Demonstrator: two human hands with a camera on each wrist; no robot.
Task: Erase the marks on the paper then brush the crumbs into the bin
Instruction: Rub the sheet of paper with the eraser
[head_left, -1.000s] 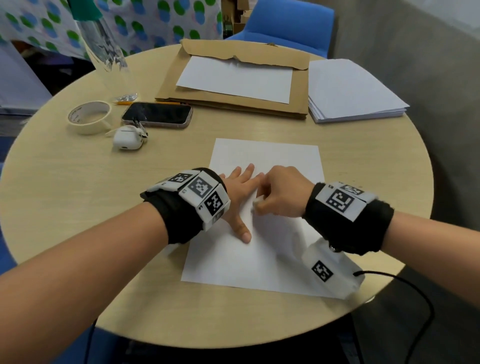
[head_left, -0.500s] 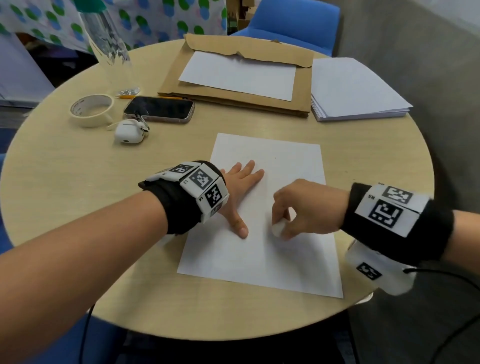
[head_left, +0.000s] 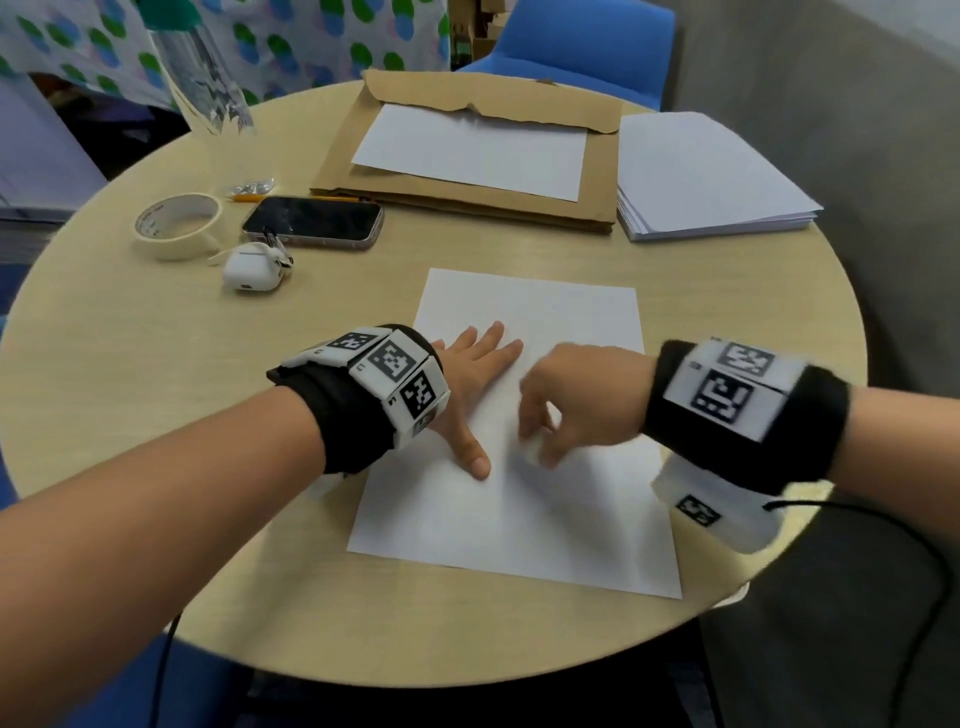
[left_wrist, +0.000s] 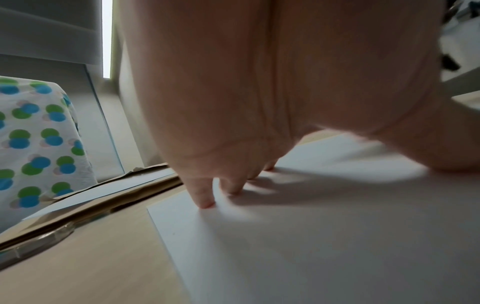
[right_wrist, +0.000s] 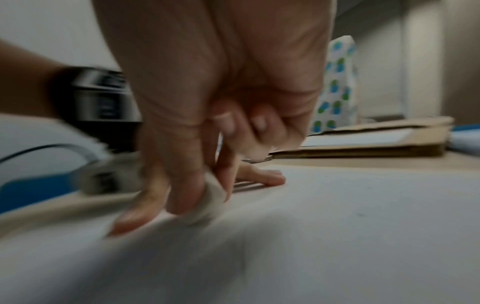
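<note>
Flat and spread, my left hand pins the paper at mid-frame so rubbing cannot shift it; my right hand pinches a white eraser against the sheet.

Round wooden table — blue chair behind
</note>
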